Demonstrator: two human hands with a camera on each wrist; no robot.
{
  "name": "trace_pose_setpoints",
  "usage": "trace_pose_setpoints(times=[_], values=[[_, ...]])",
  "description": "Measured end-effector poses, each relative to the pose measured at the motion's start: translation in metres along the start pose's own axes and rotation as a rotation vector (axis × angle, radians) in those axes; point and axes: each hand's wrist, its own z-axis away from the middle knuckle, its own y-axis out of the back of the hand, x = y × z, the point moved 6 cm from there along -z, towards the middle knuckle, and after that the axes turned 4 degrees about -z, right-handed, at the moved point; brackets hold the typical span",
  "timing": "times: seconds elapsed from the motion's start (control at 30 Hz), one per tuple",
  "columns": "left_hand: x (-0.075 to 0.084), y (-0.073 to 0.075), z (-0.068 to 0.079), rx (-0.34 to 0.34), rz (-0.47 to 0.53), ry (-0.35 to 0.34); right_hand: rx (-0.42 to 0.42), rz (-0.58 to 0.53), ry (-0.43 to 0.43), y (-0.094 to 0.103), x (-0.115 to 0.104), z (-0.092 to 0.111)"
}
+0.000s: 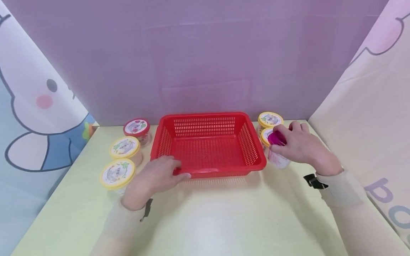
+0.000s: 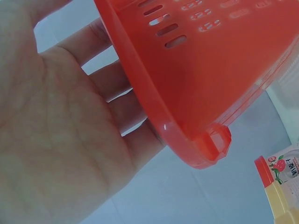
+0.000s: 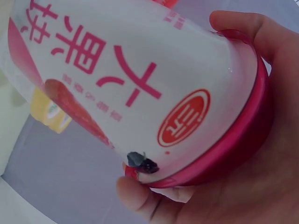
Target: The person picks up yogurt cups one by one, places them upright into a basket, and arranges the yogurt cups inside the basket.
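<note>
My right hand [image 1: 302,144] grips a white yogurt cup [image 1: 278,160] by its magenta lid, at the right end of a red plastic basket [image 1: 208,172]. In the right wrist view, fingers and thumb curl round the lid of the cup [image 3: 135,84], whose side shows pink characters and fruit pictures. Whether its base touches the table cannot be told. My left hand [image 1: 158,177] holds the basket's front left rim. In the left wrist view, its fingers pass behind the rim of the basket [image 2: 154,102], their tips hidden.
Left of the basket stand a red-lidded cup [image 1: 137,127] and two yellow-lidded cups, the middle one [image 1: 125,147] and the nearest [image 1: 117,173]. Two more yellow-lidded cups, one at the back [image 1: 270,119], stand at the basket's right. Cloth panels [image 1: 205,53] enclose the pale table [image 1: 205,217].
</note>
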Motion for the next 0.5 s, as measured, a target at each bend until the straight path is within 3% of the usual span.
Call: trace_pose_setpoints(times=[0.5], values=[[0.0,0.0,0.0,-0.005,0.011,0.006,0.034,0.012,0.022,0.027,-0.018,-0.006]])
